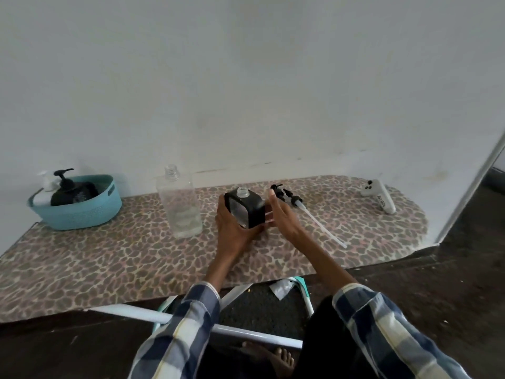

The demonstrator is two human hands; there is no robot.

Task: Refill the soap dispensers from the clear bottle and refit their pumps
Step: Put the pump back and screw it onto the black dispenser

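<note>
A square black soap dispenser with an open threaded neck stands mid-table. My left hand grips it from the left and below. My right hand is beside its right face, fingers straight and holding nothing. Its black pump with a long white tube lies on the table just right of that hand. The clear bottle, uncapped and with a little liquid at the bottom, stands left of the dispenser.
A teal basket at the far left holds a black pump dispenser and a white one. A white device lies at the far right. The leopard-print table meets a white wall behind; a white stool frame sits below.
</note>
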